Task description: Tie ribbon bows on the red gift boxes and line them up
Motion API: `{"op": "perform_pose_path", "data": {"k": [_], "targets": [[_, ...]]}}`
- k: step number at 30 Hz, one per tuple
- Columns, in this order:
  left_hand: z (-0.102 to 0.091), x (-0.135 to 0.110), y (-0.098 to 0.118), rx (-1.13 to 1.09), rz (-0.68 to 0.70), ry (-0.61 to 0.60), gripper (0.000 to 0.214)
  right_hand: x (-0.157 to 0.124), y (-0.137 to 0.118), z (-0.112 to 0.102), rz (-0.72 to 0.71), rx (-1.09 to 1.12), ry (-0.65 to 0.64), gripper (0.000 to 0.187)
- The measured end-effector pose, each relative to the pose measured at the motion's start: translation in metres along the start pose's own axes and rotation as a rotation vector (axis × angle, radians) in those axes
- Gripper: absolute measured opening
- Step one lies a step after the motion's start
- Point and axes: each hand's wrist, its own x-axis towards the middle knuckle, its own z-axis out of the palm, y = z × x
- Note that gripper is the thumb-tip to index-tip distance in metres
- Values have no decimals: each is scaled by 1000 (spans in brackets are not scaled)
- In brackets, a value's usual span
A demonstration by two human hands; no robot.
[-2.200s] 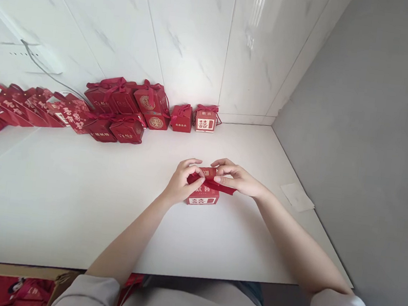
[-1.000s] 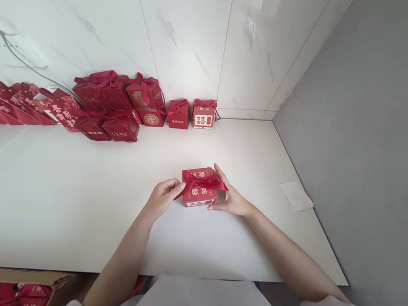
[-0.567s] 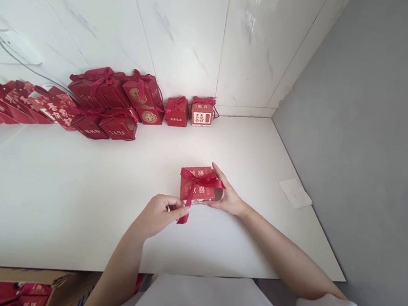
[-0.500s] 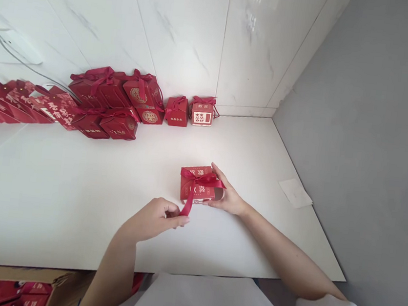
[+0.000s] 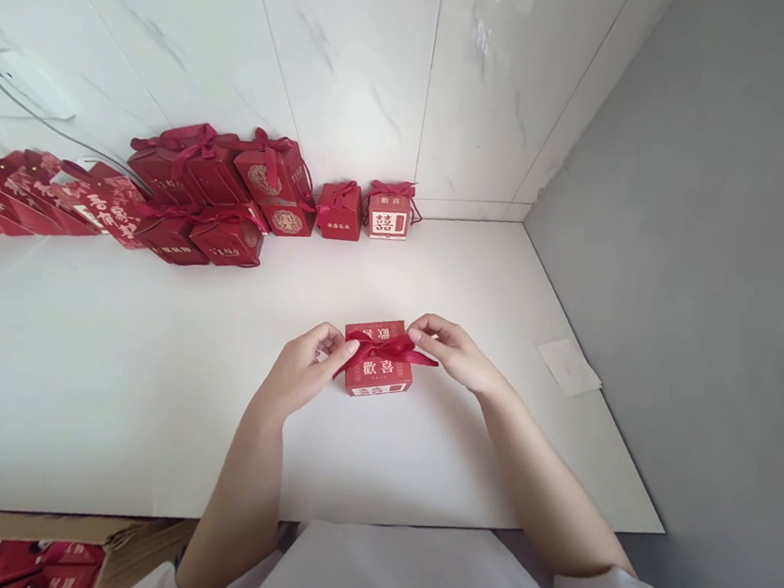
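A small red gift box (image 5: 376, 382) with pale printed characters rests on the white table in front of me. Across its top lies a bow of dark red ribbon (image 5: 380, 346), with one tail hanging out to the right. My left hand (image 5: 309, 365) pinches the ribbon between thumb and fingers at the box's left edge. On the other side, my right hand (image 5: 453, 350) pinches the ribbon loop at the box's right edge. Both hands are closed, and the box stands between them.
Red boxes with ribbons (image 5: 211, 179) are stacked along the tiled wall, and two single boxes (image 5: 388, 213) stand right of them. Red printed bags (image 5: 3, 193) line the back left. A white paper (image 5: 570, 366) lies at the right edge. Below is a cardboard carton (image 5: 116, 541) of red packaging.
My left hand has moved up from the lower ribbon tail to the bow's left side. My right hand has let go of the box's side and taken the ribbon's right loop.
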Motion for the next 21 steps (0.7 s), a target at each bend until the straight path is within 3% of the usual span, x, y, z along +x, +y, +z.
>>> {"op": "perform_pose_path", "data": {"k": [7,13,15,18,21], "targets": [[6,-9,-11,-73,-45,-108,43,-6,-8,11,-80,-42,-12,24],[4,-14,-10,-101,-75,-190,38,1,-10,10,-68,-12,-40,31],[5,-12,-6,-47,-20,-110,32,5,-12,10,-69,30,-61,35],[11,-4,-1,43,185,111,22,11,-17,8,-114,-20,-74,38],[21,6,2,65,364,162,17,17,-24,8,-208,-121,-72,41]]}}
